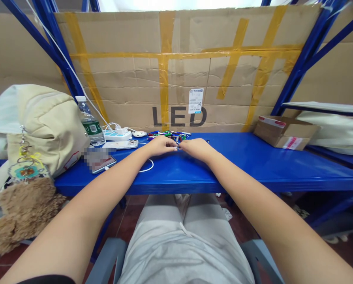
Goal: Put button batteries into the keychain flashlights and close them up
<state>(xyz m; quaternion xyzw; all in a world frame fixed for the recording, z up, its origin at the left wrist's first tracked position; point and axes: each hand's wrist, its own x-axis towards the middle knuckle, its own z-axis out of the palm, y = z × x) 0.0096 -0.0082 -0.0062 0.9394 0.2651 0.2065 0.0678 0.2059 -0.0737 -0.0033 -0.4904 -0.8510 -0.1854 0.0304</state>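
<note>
— How did the hands sit?
— The left hand (162, 145) and right hand (196, 148) met fingertip to fingertip, each grip pinched on something tiny.
— And the small coloured pieces (169, 135)?
— Heaped on the counter (253, 161), just beyond the fingers.

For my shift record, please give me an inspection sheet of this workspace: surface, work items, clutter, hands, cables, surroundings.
Surface: blue shelf board, used as a bench.
Work items: small coloured parts heaped just beyond the fingertips.
Clutter: beige bag, water bottle, two phones, small cardboard box.
Hands: left hand and right hand meet at a tiny piece; grip too small to tell.
Cables: power strip with white cable looping near the left wrist.
Surroundings: taped cardboard wall marked LED, blue rack frame.
</note>
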